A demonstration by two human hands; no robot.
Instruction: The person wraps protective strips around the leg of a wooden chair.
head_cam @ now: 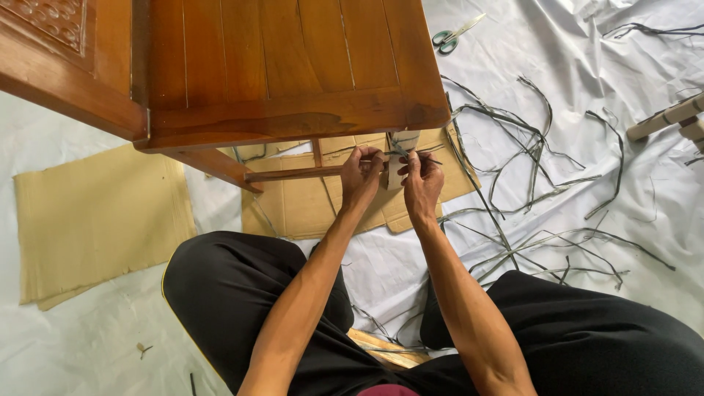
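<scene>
Left hand (pixel 361 174) and right hand (pixel 421 178), both pinched on a dark strip (pixel 411 153) at the chair (pixel 293 66) leg (pixel 396 165); wrapping barely begun, loose strips (pixel 528 147) on sheet (pixel 513 59).

One head-worn camera looks steeply down, close over the hands (pixel 392 180) and lap.

Both hands (pixel 392 180) on a dark strip (pixel 411 152), perhaps rattan, under wooden chair (pixel 286 66).
</scene>
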